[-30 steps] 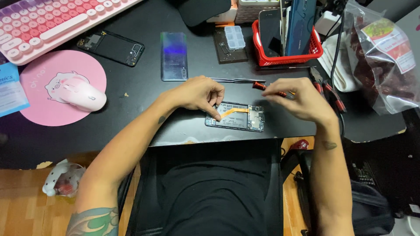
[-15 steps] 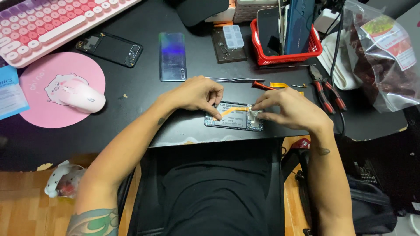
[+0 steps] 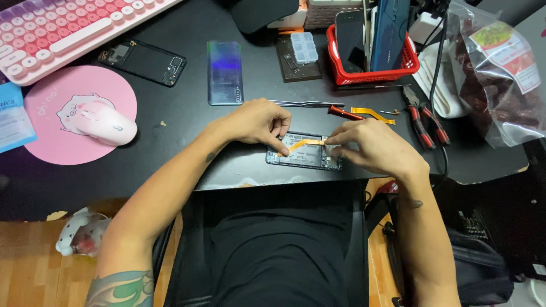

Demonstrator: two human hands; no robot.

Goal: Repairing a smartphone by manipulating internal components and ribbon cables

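Two hands on one opened phone (image 3: 304, 154), lying lengthwise left to right at the bench (image 3: 170, 119) front edge. Left hand (image 3: 256, 122) pressed the orange ribbon cable (image 3: 304, 143) at its left end; right hand (image 3: 372, 148) pinched its right end, equally near.

Left hand (image 3: 257, 122) curled, fingertips down – right hand (image 3: 372, 149) close beside, fingers pinched.

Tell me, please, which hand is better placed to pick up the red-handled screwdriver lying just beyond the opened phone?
Probably the right hand: the red-handled screwdriver lies just beyond its knuckles, while the left hand sits further over, its fingers pressing the orange ribbon cable on the opened phone.
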